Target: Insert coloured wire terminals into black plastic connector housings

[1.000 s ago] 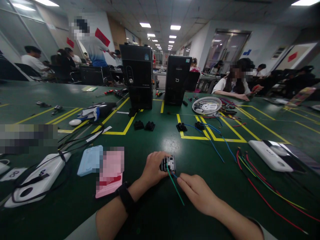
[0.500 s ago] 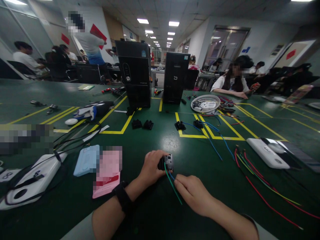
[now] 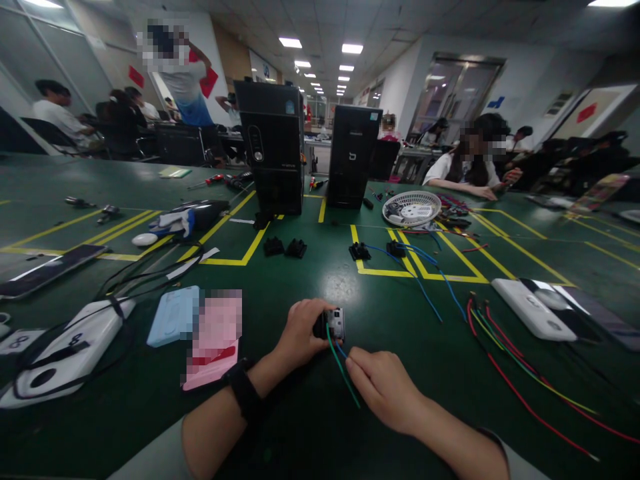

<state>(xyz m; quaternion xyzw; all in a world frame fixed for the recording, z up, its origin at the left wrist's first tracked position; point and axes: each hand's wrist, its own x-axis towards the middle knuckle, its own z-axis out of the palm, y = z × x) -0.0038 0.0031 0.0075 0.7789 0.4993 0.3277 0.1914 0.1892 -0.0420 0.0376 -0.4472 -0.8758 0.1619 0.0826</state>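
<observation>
**Small device held in a left hand, wire in the right**

The black-and-silver device (image 3: pixel 339 323) sits between the left hand's (image 3: pixel 299 335) thumb and fingers, forearm slanting inward. A green wire (image 3: pixel 339 367) dangles from it. The right hand (image 3: pixel 384 388), fingers curled, pinches a blue wire (image 3: pixel 341 351) beside it. Loose coloured wires (image 3: pixel 501 341) lie farther right.

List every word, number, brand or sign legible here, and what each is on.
"8": left white device.
"8": white card beside it.
Too small or blurred to read: lettering on left black tower, markings on right black tower, mark on right white device.
</observation>
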